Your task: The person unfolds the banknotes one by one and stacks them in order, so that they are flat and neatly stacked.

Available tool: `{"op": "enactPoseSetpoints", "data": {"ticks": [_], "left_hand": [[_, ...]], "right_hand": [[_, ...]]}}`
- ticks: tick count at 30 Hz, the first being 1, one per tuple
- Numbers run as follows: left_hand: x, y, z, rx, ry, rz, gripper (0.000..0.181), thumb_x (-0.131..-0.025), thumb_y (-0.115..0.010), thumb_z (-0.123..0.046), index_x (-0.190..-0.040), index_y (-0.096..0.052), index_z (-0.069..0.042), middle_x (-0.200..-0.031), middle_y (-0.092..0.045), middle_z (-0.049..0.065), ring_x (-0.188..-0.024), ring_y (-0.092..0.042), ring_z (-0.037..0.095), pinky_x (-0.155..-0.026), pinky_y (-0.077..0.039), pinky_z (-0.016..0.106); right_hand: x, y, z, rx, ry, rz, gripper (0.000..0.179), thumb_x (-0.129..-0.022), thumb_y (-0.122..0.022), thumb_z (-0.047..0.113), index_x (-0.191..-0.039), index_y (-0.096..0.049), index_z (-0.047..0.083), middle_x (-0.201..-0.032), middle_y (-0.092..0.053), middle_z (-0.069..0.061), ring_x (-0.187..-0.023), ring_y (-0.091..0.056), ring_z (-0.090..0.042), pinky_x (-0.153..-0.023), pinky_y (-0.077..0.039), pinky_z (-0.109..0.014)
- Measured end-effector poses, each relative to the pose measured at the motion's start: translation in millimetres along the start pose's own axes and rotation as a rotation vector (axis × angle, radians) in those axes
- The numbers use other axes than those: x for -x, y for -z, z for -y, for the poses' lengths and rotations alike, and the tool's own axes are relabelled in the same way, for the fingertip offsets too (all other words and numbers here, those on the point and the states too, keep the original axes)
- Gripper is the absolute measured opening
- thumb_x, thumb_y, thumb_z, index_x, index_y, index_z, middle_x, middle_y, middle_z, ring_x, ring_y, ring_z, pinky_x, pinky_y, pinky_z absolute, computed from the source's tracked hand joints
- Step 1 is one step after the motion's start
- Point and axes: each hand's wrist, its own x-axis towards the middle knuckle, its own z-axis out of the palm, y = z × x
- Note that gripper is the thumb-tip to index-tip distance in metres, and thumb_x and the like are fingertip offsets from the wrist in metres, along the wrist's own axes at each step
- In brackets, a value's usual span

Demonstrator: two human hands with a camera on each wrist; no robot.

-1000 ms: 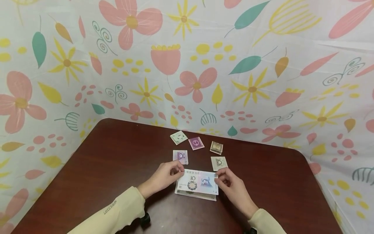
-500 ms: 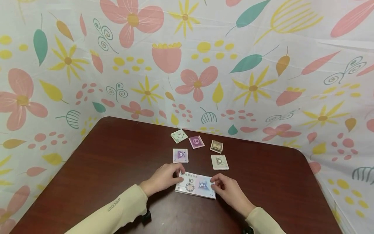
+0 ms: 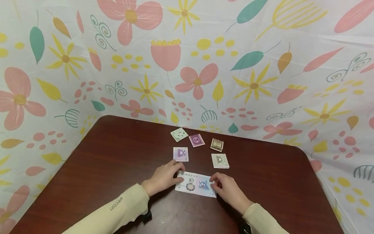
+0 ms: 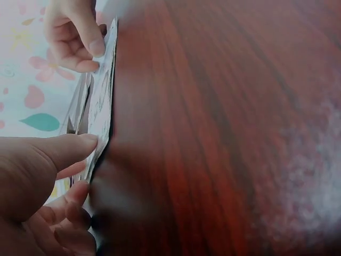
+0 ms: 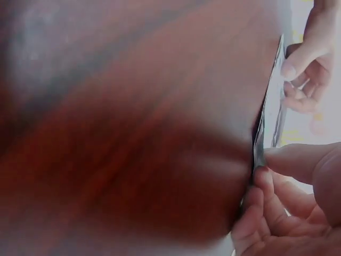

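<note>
A small stack of play banknotes [image 3: 191,186] lies at the near middle of the table, a pale blue and pink 10 note on top. My left hand [image 3: 163,177] holds its left end, thumb on the note's face and fingers at the far edge. At the opposite end my right hand [image 3: 229,190] pinches the stack between thumb and fingers. In the left wrist view the left thumb [image 4: 77,146] presses the notes [image 4: 104,90], seen nearly edge-on. The right wrist view has the right thumb [image 5: 298,160] on the notes' near end.
Beyond the hands lie folded notes: a purple one [image 3: 180,154], a grey-green one [image 3: 220,161], a light green one [image 3: 179,134], a magenta one [image 3: 197,140] and a brown one [image 3: 217,144]. A flowered cloth [image 3: 193,65] hangs behind the dark wooden table [image 3: 102,169].
The 10 note has come down onto the note below it, whose greenish edge no longer shows. Both hands moved slightly toward the body with it, then stayed nearly still.
</note>
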Motion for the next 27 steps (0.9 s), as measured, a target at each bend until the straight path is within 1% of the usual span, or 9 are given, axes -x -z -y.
{"op": "enactPoseSetpoints", "data": {"ticks": [6,11,17,23,27], "left_hand": [[1.5,0.8,-0.1,0.009,0.009,0.013,0.019,-0.093,-0.08,-0.026,-0.104,-0.066,-0.02,-0.095,-0.054,-0.002,-0.074,-0.051,0.012,-0.062,-0.043,0.031],[2.7,0.0,0.7,0.007,0.006,0.006,0.02,-0.093,-0.081,-0.025,-0.106,-0.067,-0.019,-0.098,-0.056,-0.001,-0.076,-0.053,0.013,-0.065,-0.045,0.032],[4.3,-1.0,2.9,0.005,0.007,0.011,0.021,-0.093,-0.081,-0.024,-0.108,-0.067,-0.02,-0.102,-0.057,-0.002,-0.079,-0.055,0.013,-0.066,-0.046,0.032],[3.1,-1.2,3.1,-0.006,-0.01,-0.005,0.021,-0.093,-0.081,-0.023,-0.108,-0.067,-0.02,-0.102,-0.058,-0.001,-0.08,-0.057,0.015,-0.065,-0.047,0.034],[3.8,-1.3,3.7,-0.006,-0.01,-0.005,0.023,-0.092,-0.081,-0.022,-0.11,-0.067,-0.02,-0.103,-0.058,-0.001,-0.083,-0.058,0.016,-0.067,-0.048,0.036]], "right_hand": [[-0.6,10,-8,0.007,0.037,0.09,0.016,-0.091,-0.078,0.007,-0.102,-0.069,0.015,-0.072,-0.049,0.011,-0.065,-0.045,-0.003,-0.061,-0.041,-0.025],[1.4,15,-16,0.016,0.07,0.151,0.02,-0.093,-0.078,0.013,-0.109,-0.068,0.018,-0.078,-0.05,0.011,-0.072,-0.046,-0.007,-0.065,-0.041,-0.027],[2.9,15,-18,0.027,0.071,0.158,0.021,-0.094,-0.078,0.016,-0.11,-0.066,0.021,-0.081,-0.049,0.011,-0.077,-0.045,-0.008,-0.069,-0.04,-0.028],[2.9,16,-20,0.022,0.087,0.142,0.023,-0.093,-0.079,0.016,-0.11,-0.066,0.022,-0.081,-0.049,0.01,-0.078,-0.044,-0.007,-0.069,-0.04,-0.028],[1.4,15,-20,0.02,0.084,0.151,0.022,-0.093,-0.079,0.017,-0.111,-0.066,0.022,-0.081,-0.049,0.01,-0.077,-0.044,-0.007,-0.068,-0.039,-0.028]]}}
